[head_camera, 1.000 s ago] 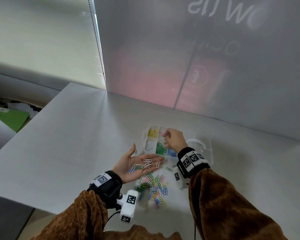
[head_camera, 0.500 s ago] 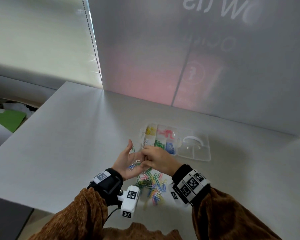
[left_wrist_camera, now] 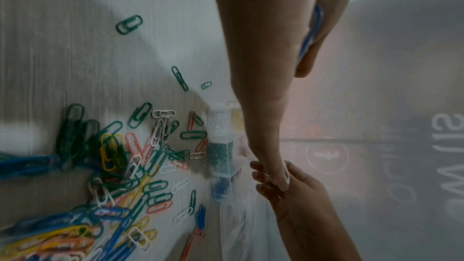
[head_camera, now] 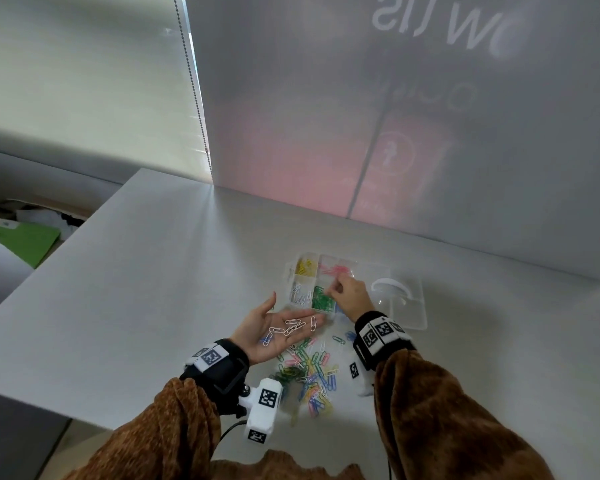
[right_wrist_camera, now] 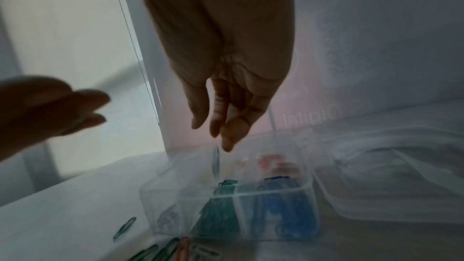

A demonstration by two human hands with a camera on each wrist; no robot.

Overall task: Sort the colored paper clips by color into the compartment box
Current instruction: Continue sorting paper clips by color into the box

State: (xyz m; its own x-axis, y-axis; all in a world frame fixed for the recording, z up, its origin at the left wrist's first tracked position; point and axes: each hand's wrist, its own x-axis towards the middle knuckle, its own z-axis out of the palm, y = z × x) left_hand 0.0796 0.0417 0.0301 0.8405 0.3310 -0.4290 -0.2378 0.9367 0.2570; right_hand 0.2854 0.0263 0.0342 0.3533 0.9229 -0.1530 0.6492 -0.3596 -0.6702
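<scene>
My left hand [head_camera: 284, 323] is held flat, palm up, over the table, with several white paper clips [head_camera: 293, 328] and a blue clip [left_wrist_camera: 311, 33] lying on it. My right hand [head_camera: 330, 289] hovers over the clear compartment box [head_camera: 326, 259], fingers pointing down [right_wrist_camera: 216, 126]. A blurred green clip [right_wrist_camera: 215, 159] hangs just below the fingertips, above the green compartment [head_camera: 321, 299]. Yellow clips [head_camera: 305, 266], pink clips [head_camera: 336, 270], white clips [head_camera: 300, 294] and blue clips [right_wrist_camera: 283, 211] fill other compartments. A mixed pile of clips [head_camera: 309, 372] lies on the table in front of the box.
The box's clear lid [head_camera: 404, 306] lies open flat to the right of the compartments. A translucent panel [head_camera: 395, 133] stands behind the table. The table edge [head_camera: 49, 400] runs at the left, with a green sheet [head_camera: 25, 240] below it.
My right hand left the left palm, where it pinched at the clips, and moved forward over the box. The left hand stays palm up and flattened out.
</scene>
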